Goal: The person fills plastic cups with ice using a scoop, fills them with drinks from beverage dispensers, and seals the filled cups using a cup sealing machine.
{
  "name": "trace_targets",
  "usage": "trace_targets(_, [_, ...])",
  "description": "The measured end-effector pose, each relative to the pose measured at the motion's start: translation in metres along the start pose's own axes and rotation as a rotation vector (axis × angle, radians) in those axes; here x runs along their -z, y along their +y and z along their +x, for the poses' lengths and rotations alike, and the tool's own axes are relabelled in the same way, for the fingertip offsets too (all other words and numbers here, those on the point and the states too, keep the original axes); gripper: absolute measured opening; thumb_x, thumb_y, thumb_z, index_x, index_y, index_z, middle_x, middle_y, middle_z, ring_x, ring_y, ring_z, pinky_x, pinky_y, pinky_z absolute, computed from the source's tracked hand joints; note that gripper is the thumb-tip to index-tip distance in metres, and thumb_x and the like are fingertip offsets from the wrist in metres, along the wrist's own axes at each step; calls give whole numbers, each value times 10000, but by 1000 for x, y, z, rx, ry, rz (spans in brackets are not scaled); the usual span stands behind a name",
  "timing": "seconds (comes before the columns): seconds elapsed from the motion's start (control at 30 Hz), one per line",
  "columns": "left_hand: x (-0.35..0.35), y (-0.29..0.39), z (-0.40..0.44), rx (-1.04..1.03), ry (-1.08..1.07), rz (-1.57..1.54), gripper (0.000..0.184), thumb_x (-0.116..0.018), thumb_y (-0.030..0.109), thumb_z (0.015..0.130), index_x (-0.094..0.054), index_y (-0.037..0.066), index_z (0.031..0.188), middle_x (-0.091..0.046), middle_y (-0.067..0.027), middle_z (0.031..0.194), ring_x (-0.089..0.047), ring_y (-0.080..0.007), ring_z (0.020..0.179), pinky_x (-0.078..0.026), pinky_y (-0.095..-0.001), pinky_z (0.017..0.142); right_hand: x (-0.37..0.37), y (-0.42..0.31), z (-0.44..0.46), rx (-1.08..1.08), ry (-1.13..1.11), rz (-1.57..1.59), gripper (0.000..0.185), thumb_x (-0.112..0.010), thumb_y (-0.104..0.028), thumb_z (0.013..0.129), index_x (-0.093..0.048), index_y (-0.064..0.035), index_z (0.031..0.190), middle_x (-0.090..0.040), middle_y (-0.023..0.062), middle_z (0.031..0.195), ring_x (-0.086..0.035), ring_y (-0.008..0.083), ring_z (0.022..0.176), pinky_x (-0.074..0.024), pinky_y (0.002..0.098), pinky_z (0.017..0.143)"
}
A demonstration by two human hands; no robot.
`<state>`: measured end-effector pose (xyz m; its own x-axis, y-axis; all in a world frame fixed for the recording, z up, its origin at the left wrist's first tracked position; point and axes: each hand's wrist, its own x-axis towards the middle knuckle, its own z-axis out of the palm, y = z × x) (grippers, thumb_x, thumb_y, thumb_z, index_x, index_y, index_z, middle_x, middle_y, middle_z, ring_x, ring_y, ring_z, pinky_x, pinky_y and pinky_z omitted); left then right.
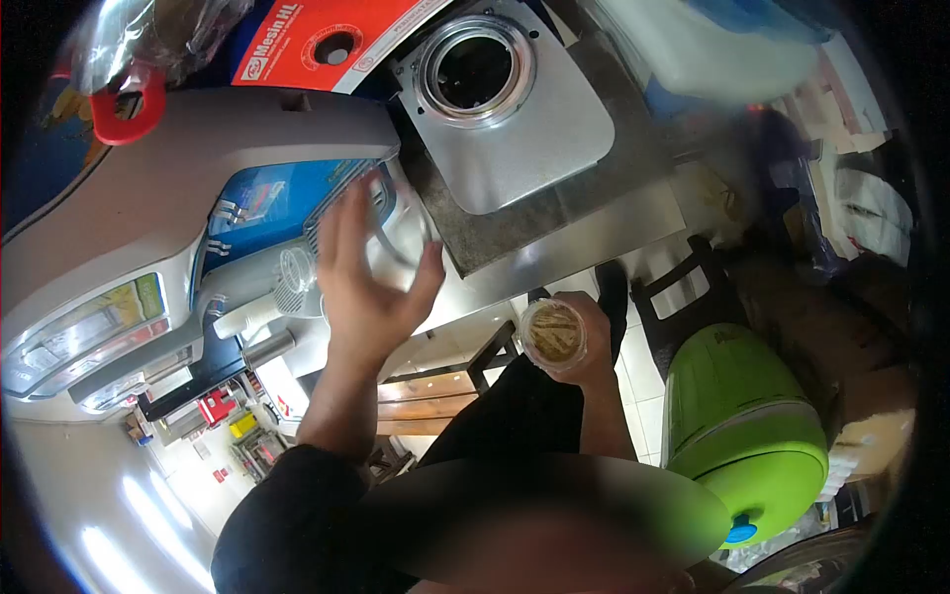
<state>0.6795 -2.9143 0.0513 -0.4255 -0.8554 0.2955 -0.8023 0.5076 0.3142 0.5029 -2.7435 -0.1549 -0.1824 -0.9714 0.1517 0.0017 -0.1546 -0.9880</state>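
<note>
In my right hand (591, 342) is a clear plastic cup (554, 333) with a pale brownish, streaky content; the fingers wrap round its side. My left hand (368, 272) is raised, fingers and thumb apart, slightly blurred, with nothing in it. It is nearest to a grey machine (287, 124) with a blue panel (265, 203). Beside that hand is a clear plastic piece with a slotted end (297, 282). Beyond both hands, a metal sealing plate with a round ring opening (475, 74) lies on the steel counter (539, 262).
A red and white labelled panel (336, 40) stands at the top, near a red handle (134, 104). At the right are a green lidded bin (742, 406), a dark chair (693, 282) and cardboard boxes (876, 421). A wooden bench (426, 401) stands below the counter.
</note>
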Motion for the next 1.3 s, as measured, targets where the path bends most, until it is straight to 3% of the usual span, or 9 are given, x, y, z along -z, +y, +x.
trace_targets(0.13, [-30, 12, 71, -175, 106, 78, 713, -819, 141, 795, -520, -58, 1411, -643, -283, 1270, -649, -436, 1132, -520, -468, 970, 0, 1, 5, 23, -11, -47, 703, -981, -216, 588, -649, -52, 1186, -702, 146, 1079, -701, 328, 971, -578, 427, 863])
trace_targets(0.2, [-39, 18, 86, 14, 70, -215, 660, -812, 138, 827, -540, -56, 1396, -633, -263, 1273, -646, -394, 1154, -535, -445, 965, 2, 0, 7, 6, -5, -38, 707, -981, -210, 583, -649, -51, 1186, -703, 144, 1080, -700, 330, 976, -576, 430, 870])
trace_targets(0.43, [-47, 14, 97, 106, 63, -763, 690, -836, 45, 801, -473, -7, 1386, -502, -143, 1298, -592, -231, 1158, -551, -378, 979, 15, 2, 7, -59, 23, -1, 680, -976, -197, 597, -650, -52, 1177, -704, 142, 1096, -697, 321, 993, -570, 435, 884])
trace_targets(0.53, [-57, 11, 100, -42, 192, -824, 754, -884, 36, 754, -430, 1, 1355, -482, -132, 1279, -581, -220, 1163, -544, -376, 981, 17, 7, 9, -47, 37, 2, 680, -977, -203, 605, -647, -50, 1180, -701, 142, 1102, -696, 321, 998, -570, 436, 888])
trace_targets(0.7, [-84, -5, 105, -141, 452, -420, 711, -981, 147, 666, -516, -35, 1172, -507, -143, 1175, -598, -219, 1057, -531, -356, 916, 18, 7, 8, -87, 30, 8, 696, -979, -219, 619, -635, -48, 1200, -694, 144, 1115, -698, 321, 1001, -572, 437, 891])
trace_targets(0.8, [-106, -15, 108, -79, 464, -235, 496, -959, 235, 708, -556, -6, 868, -521, -159, 1118, -576, -207, 855, -517, -342, 744, 15, 15, 4, -75, 52, 42, 715, -980, -222, 617, -627, -47, 1213, -692, 146, 1124, -702, 315, 999, -574, 432, 889])
trace_targets(0.9, [-113, -10, 103, 56, 345, -239, 521, -955, 257, 714, -548, -18, 885, -525, -153, 1117, -577, -209, 862, -498, -340, 704, 14, 18, 2, -91, 50, 8, 725, -983, -229, 613, -624, -44, 1214, -692, 146, 1121, -703, 306, 1008, -577, 428, 891])
trace_targets(1.13, [-109, -15, 111, -124, 207, -12, 600, -864, 218, 825, -597, -19, 1306, -612, -232, 1279, -636, -353, 1137, -514, -407, 958, 16, 20, 4, -84, 52, 11, 685, -969, -151, 621, -626, -1, 1195, -689, 161, 1117, -708, 276, 967, -579, 375, 860])
trace_targets(1.3, [-93, -4, 113, -139, 235, 34, 583, -853, 243, 831, -626, -7, 1306, -665, -228, 1210, -658, -348, 1121, -518, -405, 972, 13, 22, 4, -49, 63, -1, 686, -969, -161, 625, -623, 5, 1194, -689, 164, 1121, -708, 279, 967, -579, 378, 862])
